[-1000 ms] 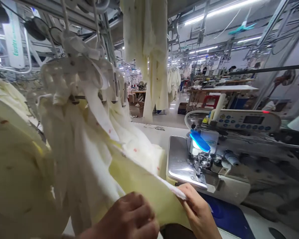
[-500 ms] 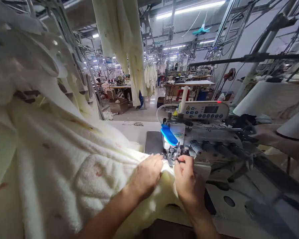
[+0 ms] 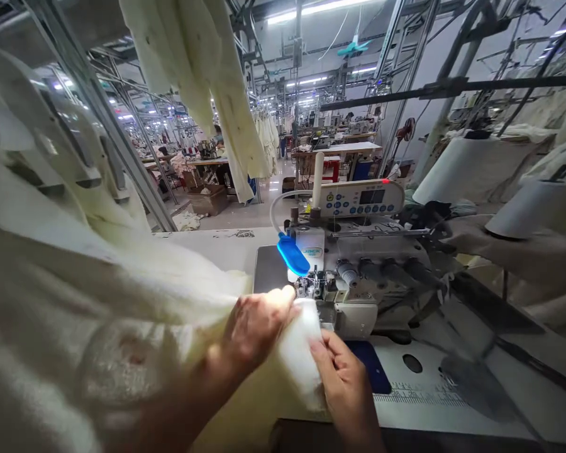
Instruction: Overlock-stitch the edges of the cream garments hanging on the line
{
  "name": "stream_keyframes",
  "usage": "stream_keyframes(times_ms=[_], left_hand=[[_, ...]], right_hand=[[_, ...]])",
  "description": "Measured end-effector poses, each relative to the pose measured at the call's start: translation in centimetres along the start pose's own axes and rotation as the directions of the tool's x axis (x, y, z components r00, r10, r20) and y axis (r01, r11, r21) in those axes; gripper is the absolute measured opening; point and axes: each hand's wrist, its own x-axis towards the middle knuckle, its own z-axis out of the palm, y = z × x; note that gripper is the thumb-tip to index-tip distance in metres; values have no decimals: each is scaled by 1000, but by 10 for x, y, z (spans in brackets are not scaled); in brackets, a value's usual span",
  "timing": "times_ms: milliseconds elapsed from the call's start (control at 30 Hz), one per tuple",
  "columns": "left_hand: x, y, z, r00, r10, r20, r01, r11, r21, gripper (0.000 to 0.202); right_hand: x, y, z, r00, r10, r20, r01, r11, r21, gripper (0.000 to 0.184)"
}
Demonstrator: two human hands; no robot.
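Note:
A large cream fleecy fabric piece [image 3: 170, 289] with faint reddish spots drapes from the left up to the sewing machine [image 3: 382, 270]. My left hand [image 3: 259, 321] is closed on the fabric just in front of the machine's needle area, fingertips close to the presser foot. Lower and to the right, my right hand [image 3: 342, 371] pinches the edge of a whitish section of cloth [image 3: 299, 352] between thumb and fingers. This section hangs between both hands, lit brightly by the machine's lamp. A blue guard [image 3: 292, 255] sits above the needle area.
The control panel [image 3: 363, 198] tops the machine. White thread cones [image 3: 457, 167] stand at right. Cream garments [image 3: 202, 82] hang ahead, and a metal post [image 3: 99, 119] rises at left. A printed ruler scale [image 3: 429, 393] runs along the table edge.
My right hand has moved down from beside the needle and now grips the cloth edge. My left hand stays by the needle area. The view has shifted, bringing the machine further left.

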Motion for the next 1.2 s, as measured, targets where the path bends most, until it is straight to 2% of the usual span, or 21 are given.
stream_keyframes(times_ms=[67,133,267,367,433,600,733,800,867,933,967,1033,1100,1133,1200], left_hand=[[11,-5,4,991,24,129,-26,1000,12,24],[13,-9,11,984,43,173,-46,999,14,24],[1,-7,17,975,77,207,-77,997,-8,24],[-7,-1,17,971,65,230,-62,998,-20,24],[-7,2,15,972,50,229,-49,999,-10,23],[11,3,14,972,-2,235,-5,1000,30,24],[21,-4,15,974,-17,224,10,999,33,25],[10,-5,17,989,46,140,-47,999,5,26],[-12,-4,22,974,227,-11,-227,974,-22,34],[-36,-1,32,893,404,-198,-419,908,-34,43],[-47,1,38,852,442,-280,-473,879,-52,41],[-61,3,48,808,410,-424,-499,858,-122,32],[-66,4,54,793,357,-494,-501,843,-195,32],[-66,5,54,794,351,-496,-506,834,-219,32],[-67,8,54,800,327,-503,-497,830,-252,28]], right_hand=[[6,3,3,998,47,-41,-45,998,42,35],[5,6,6,995,77,-65,-72,994,85,38],[-9,3,6,995,94,-35,-90,991,97,35],[-17,1,2,998,48,-28,-49,999,-12,33],[-19,2,-1,1000,-13,-26,11,995,-98,38],[-5,3,-3,999,-26,24,30,990,-140,50],[8,-1,-3,1000,-31,4,31,993,-118,48],[3,-1,-1,999,-37,-24,35,996,-86,47],[-10,2,1,999,-33,-29,33,999,-7,49],[-25,8,5,998,-51,-38,53,997,58,52],[-30,12,6,994,-80,-71,84,995,56,51],[-34,21,7,966,-168,-199,169,986,-11,44],[-28,29,8,958,-172,-231,168,985,-41,36],[-24,32,7,976,-130,-172,131,991,-8,33],[-19,35,6,999,-21,49,17,996,86,28]])
